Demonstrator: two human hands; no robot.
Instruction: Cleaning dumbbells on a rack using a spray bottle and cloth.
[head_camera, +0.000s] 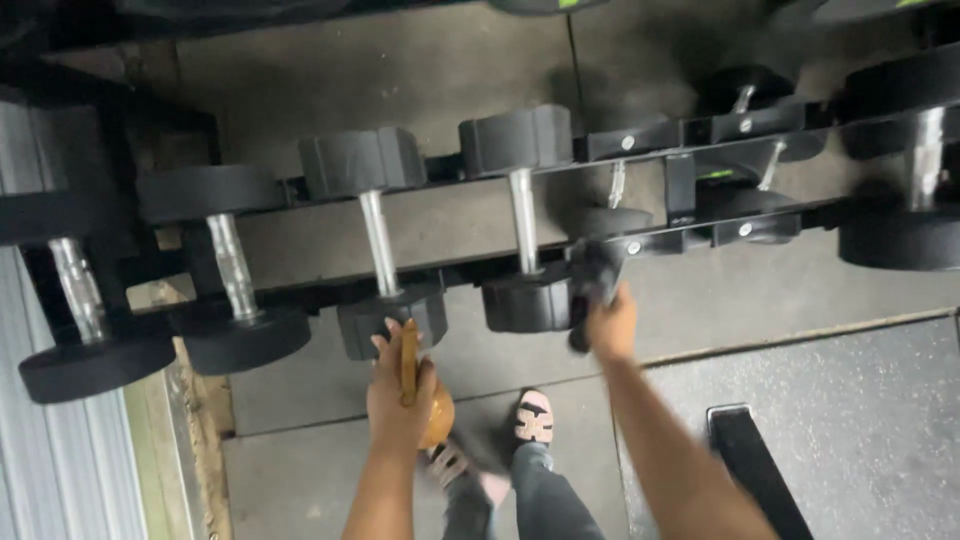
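Observation:
My left hand (397, 395) grips the neck of an amber spray bottle (436, 415), held just below a black hexagonal dumbbell (385, 245) on the rack. My right hand (612, 325) holds a dark cloth (593, 280) pressed against the front rail of the black dumbbell rack (690, 180), beside the end of another hexagonal dumbbell (522, 210). Both forearms reach forward from the bottom of the view.
Round-headed dumbbells (230, 265) with chrome handles fill the rack's left side, larger ones (915, 160) the right. Smaller dumbbells (745, 100) lie on the lower tier. My feet in pink sandals (533, 417) stand on grey floor mats. A black strip (760, 470) lies at lower right.

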